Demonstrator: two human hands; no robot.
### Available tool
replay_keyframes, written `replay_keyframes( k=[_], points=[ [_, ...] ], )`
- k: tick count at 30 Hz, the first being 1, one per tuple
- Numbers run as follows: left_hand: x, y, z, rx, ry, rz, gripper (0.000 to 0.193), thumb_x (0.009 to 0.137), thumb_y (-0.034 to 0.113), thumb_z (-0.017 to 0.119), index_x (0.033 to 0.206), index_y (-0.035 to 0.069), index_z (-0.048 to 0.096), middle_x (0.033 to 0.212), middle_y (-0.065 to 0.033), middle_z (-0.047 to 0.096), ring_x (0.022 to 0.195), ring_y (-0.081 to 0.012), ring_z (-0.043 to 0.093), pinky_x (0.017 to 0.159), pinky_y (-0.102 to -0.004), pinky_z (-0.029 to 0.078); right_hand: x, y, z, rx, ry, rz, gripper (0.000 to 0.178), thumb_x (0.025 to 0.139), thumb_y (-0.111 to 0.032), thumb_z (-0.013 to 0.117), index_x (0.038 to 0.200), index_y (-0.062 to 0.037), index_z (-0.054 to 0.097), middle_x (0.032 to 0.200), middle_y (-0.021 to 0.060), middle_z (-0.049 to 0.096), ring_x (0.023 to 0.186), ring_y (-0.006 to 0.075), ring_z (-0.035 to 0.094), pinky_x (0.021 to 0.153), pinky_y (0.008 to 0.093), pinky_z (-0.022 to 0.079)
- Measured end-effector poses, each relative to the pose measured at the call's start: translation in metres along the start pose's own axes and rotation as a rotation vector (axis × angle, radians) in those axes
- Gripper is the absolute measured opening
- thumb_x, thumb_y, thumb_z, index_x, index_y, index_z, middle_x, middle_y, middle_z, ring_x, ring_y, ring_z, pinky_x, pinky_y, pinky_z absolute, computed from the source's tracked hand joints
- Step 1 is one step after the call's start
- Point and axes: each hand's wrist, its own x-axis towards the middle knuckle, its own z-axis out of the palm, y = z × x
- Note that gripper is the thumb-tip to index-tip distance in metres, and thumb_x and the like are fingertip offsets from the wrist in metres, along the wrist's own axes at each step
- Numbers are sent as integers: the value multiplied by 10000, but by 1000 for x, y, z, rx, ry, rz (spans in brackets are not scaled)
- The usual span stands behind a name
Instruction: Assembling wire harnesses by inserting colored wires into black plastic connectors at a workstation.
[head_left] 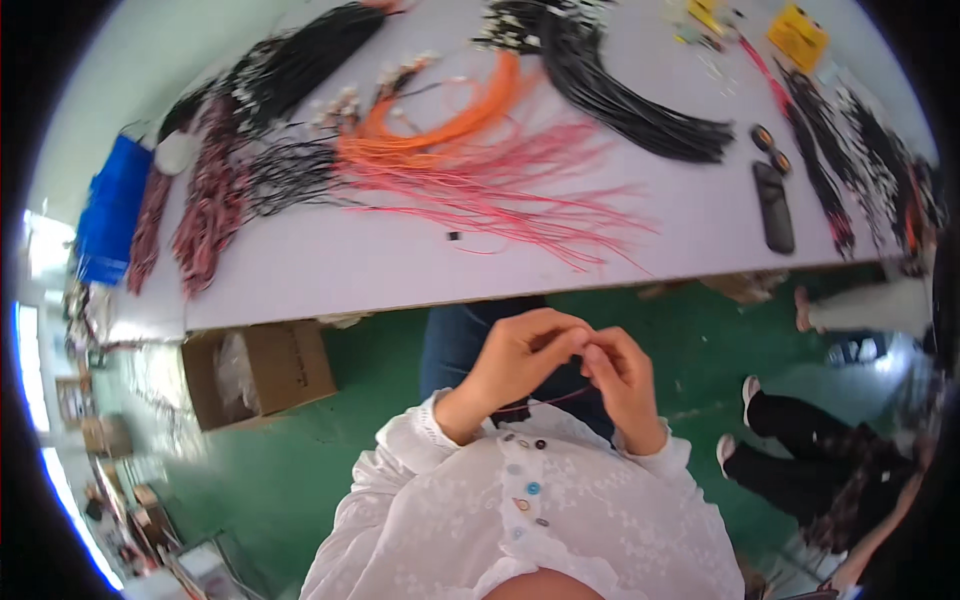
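1 thin red wire (574, 397) curves between the left hand (521, 358) and right hand (624, 378), both pinched closed, fingertip contents hidden.

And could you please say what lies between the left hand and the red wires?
In the head view, between the left hand and the red wires: dark blue trousers, the table's edge, then pale tabletop bearing a small black piece.

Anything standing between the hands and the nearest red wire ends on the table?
Nothing visible: from the left hand and right hand, only the table's near edge comes before the red wire ends. The small black piece lies farther left.
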Motion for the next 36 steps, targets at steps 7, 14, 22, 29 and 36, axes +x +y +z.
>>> replay_keyframes(
  k=[7, 14, 22, 29, 36],
  points=[
    [2, 9, -36, -157, -171, 89, 237, 980, 91, 631, 1203, 12, 638, 1024, -35, 673, 882, -82, 608, 741, -227, 509, 4, -1, -10, 22, -35, 63, 104, 1002, -106, 584, 1037, -10, 607, 833, 10, 596, 723, 52, 523, 622, 185, 388],
    [71, 31, -185, 1222, 720, 606, 194, 875, 30, 642, 1056, 63, 705, 872, -118, 656, 818, -289, 631, 727, -384, 510, 11, 6, -9, 223, 63, 166, 97, 1024, -133, 542, 1005, -44, 575, 715, -7, 524, 571, 26, 371, 503, 194, 276],
    [128, 57, -286, 1481, 695, 531, 163, 916, 135, 604, 1032, 91, 709, 912, -107, 671, 893, -341, 628, 773, -429, 514, 22, 9, -4, 269, 110, 179, 97, 1025, -126, 537, 998, -39, 571, 688, -12, 503, 543, 29, 357, 484, 196, 252],
    [177, 67, -309, 1619, 468, 351, 264, 875, 87, 571, 1057, 181, 737, 983, -60, 686, 905, -316, 669, 774, -427, 541, 33, 11, -8, 241, 148, 243, 109, 1033, -130, 516, 990, -41, 561, 691, -11, 497, 553, 34, 358, 497, 197, 269],
    [218, 70, -320, 1629, 218, 559, 265, 868, 60, 553, 1076, 113, 708, 1073, -104, 688, 966, -335, 664, 806, -443, 537, 42, 13, -7, 295, 133, 292, 125, 1021, -155, 561, 1012, -33, 588, 746, 3, 541, 573, 27, 371, 499, 190, 269]
  ],
)
